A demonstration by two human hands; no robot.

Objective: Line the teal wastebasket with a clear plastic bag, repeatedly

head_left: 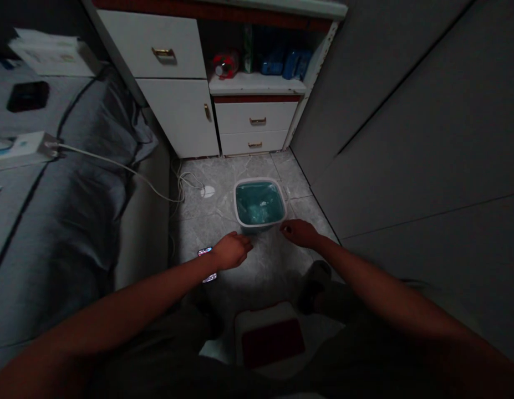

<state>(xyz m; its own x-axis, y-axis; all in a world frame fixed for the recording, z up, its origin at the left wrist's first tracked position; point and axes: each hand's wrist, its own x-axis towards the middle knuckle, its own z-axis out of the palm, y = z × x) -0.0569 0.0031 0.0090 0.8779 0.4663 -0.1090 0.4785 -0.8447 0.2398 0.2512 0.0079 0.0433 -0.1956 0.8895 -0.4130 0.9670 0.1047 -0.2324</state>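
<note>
A small teal bin (260, 226) with a pale rim stands upright on the floor; a shiny, translucent liner (263, 205) shows inside it. My left hand (234, 250) hovers just below the bin's near left corner, palm down, fingers loosely bent and nothing seen in them. At the near right corner is my right hand (299, 233), its fingers curled together close to the rim. Whatever it may pinch is too small and dark to make out, and contact with the rim is unclear.
A white cabinet (173, 119) with bottles on its shelf stands ahead. On the left is a bed (90, 138) with a power strip (21, 149) and a trailing cable (127, 169). A phone (209, 277) and a red-and-white stool (273, 341) are nearer me.
</note>
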